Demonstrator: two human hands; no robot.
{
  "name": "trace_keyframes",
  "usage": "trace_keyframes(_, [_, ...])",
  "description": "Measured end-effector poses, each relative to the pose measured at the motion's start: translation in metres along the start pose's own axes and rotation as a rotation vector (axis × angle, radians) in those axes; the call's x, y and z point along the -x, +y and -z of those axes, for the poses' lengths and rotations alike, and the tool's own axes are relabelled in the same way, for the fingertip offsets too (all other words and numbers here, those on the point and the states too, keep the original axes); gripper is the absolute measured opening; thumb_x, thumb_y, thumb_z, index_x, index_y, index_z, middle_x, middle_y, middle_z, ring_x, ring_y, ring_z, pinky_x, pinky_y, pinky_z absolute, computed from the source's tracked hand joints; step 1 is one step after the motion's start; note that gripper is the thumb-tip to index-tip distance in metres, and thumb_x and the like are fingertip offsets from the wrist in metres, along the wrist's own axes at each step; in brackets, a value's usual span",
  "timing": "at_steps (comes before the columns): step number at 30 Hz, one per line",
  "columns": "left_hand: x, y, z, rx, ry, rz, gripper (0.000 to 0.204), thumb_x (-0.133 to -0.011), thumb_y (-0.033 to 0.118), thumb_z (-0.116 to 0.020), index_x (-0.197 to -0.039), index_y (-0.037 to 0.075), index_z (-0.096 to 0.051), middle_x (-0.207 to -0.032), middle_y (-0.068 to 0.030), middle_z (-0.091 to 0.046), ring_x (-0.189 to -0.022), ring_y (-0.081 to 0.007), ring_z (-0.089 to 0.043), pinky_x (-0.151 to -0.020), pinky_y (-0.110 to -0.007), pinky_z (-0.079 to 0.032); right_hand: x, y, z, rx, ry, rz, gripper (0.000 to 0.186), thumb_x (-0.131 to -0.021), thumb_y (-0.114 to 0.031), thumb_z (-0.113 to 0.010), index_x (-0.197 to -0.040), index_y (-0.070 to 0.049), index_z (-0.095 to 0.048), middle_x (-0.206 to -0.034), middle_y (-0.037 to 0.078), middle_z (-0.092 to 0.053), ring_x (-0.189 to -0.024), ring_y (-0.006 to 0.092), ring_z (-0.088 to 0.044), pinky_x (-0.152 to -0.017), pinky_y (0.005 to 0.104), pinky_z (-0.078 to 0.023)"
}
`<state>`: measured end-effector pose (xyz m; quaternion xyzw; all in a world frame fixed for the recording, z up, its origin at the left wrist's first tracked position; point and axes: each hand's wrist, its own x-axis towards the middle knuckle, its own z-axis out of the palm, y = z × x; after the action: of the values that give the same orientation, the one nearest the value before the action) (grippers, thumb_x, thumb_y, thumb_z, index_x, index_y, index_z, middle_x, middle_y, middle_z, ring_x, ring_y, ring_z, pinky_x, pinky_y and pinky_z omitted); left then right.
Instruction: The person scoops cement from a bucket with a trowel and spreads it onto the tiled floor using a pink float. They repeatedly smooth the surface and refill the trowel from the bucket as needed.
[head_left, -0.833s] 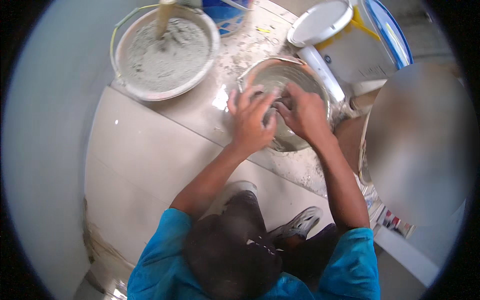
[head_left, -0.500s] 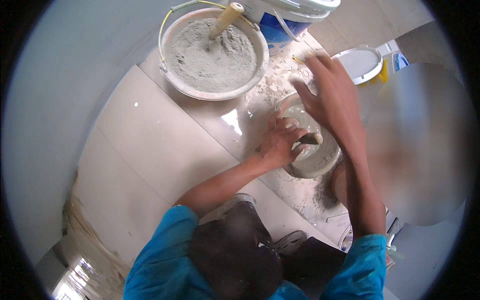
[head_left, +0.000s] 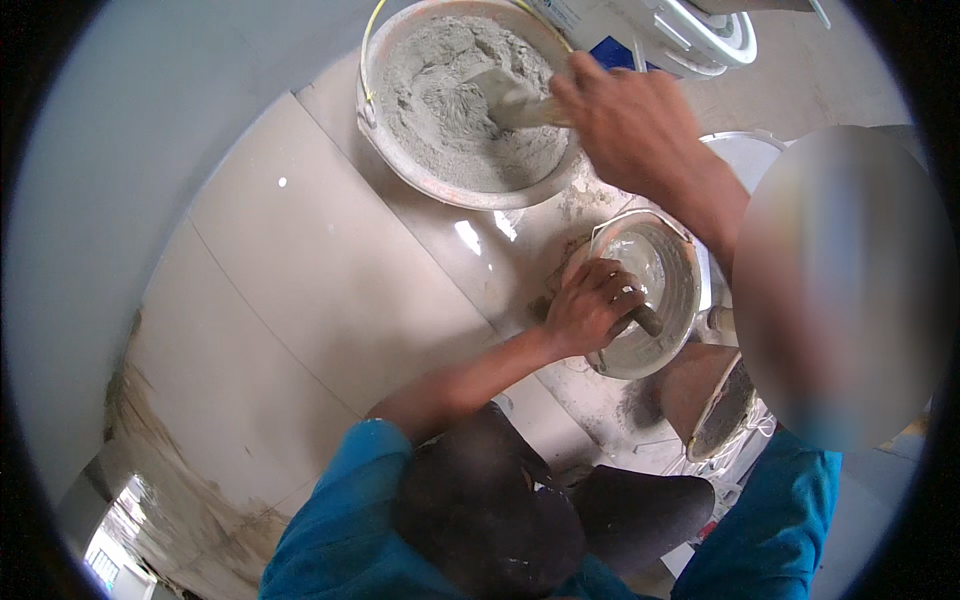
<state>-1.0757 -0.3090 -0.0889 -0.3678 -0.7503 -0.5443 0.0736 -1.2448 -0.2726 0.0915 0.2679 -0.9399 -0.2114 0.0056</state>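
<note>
A large bucket (head_left: 440, 192) at the far middle holds grey powder (head_left: 430, 130). My right hand (head_left: 640, 125), at its right rim, is closed round the pale wooden handle of a trowel (head_left: 530, 108), whose flat blade lies in the powder. Nearer to me stands a smaller bucket (head_left: 684, 262) with shiny, watery liquid in it. Over its left side, my left hand (head_left: 595, 308) is closed on a tool with a dark, stubby handle (head_left: 648, 321). The other end of that tool is hidden by my hand.
A white lidded pail (head_left: 690, 38) stands behind the buckets. A round white lid (head_left: 742, 150) lies to the right, partly covered by my forearm. Another bucket (head_left: 697, 385) lies tipped beside the small one, with pale cords next to it. A grey wall (head_left: 130, 150) rises at the left.
My right hand, empty above the small bucket before, has reached the large bucket and taken hold of the trowel. The trowel's handle has tilted to the right. My left hand keeps its tool.
</note>
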Motion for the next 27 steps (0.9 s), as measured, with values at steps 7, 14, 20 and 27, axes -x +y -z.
trace_keyframes(7, [-0.007, 0.007, 0.008, 0.007, -0.038, -0.009, 0.031, -0.078, 0.028, -0.068, -0.105, 0.015, -0.064, -0.113, -0.0066, -0.057, -0.114, -0.0302, -0.05, -0.1, -0.05, -0.039, 0.009, 0.02, -0.026, 0.16, 0.146, -0.121, 0.031, -0.085, -0.011, -0.056, -0.116, -0.011, -0.054, -0.096, 0.005, -0.063, -0.089, 0.0236, -0.066, -0.063, 0.038, -0.055])
trace_keyframes(14, [-0.006, 0.002, 0.006, 0.008, 0.027, -0.036, 0.026, -0.076, 0.02, -0.067, -0.1, 0.01, -0.062, -0.103, -0.0068, -0.057, -0.109, -0.0289, -0.05, -0.098, -0.045, -0.04, 0.026, 0.0, -0.01, -0.155, 0.012, -0.28, 0.034, -0.081, -0.02, -0.063, -0.115, -0.014, -0.059, -0.094, 0.01, -0.068, -0.081, 0.031, -0.068, -0.065, 0.043, -0.054])
trace_keyframes(20, [-0.003, 0.003, 0.006, -0.011, 0.006, -0.018, 0.027, -0.076, 0.02, -0.067, -0.101, 0.011, -0.061, -0.107, -0.0073, -0.056, -0.114, -0.0295, -0.049, -0.1, -0.045, -0.039, 0.025, -0.005, -0.042, -0.266, -0.219, -0.457, 0.044, -0.079, -0.028, -0.065, -0.122, -0.018, -0.063, -0.093, 0.015, -0.071, -0.085, 0.0363, -0.067, -0.074, 0.0466, -0.054])
trace_keyframes(27, [-0.002, -0.001, -0.01, -0.066, -0.08, 0.004, 0.034, -0.076, 0.022, -0.069, -0.106, 0.014, -0.058, -0.108, -0.0079, -0.054, -0.114, -0.0297, -0.047, -0.099, -0.045, -0.039, -0.014, -0.038, -0.063, -0.648, -0.244, -0.502, 0.043, -0.077, -0.035, -0.067, -0.115, -0.015, -0.069, -0.096, 0.02, -0.07, -0.09, 0.0384, -0.067, -0.082, 0.0439, -0.053])
